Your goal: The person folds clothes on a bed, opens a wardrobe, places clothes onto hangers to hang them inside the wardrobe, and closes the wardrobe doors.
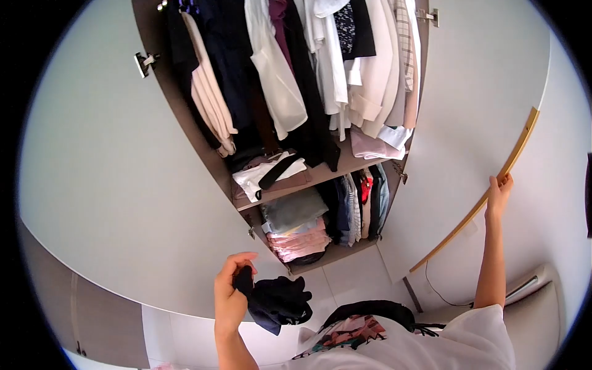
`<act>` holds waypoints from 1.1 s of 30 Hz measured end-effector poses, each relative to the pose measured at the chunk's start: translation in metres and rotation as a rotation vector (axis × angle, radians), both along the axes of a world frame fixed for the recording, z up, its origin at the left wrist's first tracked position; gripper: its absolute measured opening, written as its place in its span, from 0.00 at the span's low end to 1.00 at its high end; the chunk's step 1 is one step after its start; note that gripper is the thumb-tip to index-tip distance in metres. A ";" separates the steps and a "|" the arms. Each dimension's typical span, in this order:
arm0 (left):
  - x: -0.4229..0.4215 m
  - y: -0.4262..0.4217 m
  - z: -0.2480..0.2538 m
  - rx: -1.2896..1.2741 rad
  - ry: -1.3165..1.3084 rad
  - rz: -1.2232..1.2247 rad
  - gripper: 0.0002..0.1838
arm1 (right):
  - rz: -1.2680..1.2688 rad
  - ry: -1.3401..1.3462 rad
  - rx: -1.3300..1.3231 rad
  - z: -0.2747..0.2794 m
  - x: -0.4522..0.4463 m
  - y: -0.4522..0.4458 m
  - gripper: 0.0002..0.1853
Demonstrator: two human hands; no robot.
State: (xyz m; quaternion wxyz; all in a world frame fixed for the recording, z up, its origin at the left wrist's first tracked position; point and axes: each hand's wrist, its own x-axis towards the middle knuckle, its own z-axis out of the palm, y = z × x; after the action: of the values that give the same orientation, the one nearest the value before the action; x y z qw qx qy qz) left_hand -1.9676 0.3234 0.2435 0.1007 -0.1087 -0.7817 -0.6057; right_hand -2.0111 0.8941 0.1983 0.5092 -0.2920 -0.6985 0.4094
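My left hand (229,293) is closed on a bunched black garment (279,302), which hangs crumpled beside my fingers; its exact kind does not show. My right hand (499,191) grips the long gold-coloured door handle (523,143) along the edge of the right wardrobe door (487,68). That door stands open, as does the pale left door (117,166). Between them is the wardrobe, with shirts and jackets (277,80) on hangers. On the shelf below them lie a folded white cloth with a black strip (268,176) and a folded pink garment (376,147).
In the lower compartment, a pink folded stack (299,242) lies under a grey bag-like item (296,211), next to upright folded clothes (361,203). Pale floor tiles (354,274) lie below. A beige padded seat (542,308) and a thin cable (439,293) are at right.
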 end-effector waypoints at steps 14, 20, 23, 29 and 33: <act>-0.019 0.016 0.000 0.160 0.107 0.020 0.11 | -0.032 -0.001 0.013 0.004 -0.006 0.035 0.29; -0.020 0.033 0.000 0.204 0.073 0.075 0.11 | -0.023 0.030 0.029 0.005 -0.005 0.033 0.29; -0.025 0.038 0.001 0.240 0.112 0.022 0.11 | -0.022 0.001 -0.018 0.011 -0.002 0.030 0.29; -0.026 0.035 0.036 0.301 0.441 0.031 0.15 | 0.292 0.599 0.407 0.100 0.019 -0.067 0.19; -0.006 0.020 0.097 0.090 0.808 -0.100 0.20 | 0.753 0.705 0.758 0.168 0.054 -0.143 0.20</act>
State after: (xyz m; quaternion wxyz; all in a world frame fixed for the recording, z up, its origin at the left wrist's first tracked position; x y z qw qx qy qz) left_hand -1.9739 0.3436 0.3402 0.3748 -0.3714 -0.6455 -0.5521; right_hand -1.9570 0.7510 0.3667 0.5975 0.3261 -0.6402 0.3561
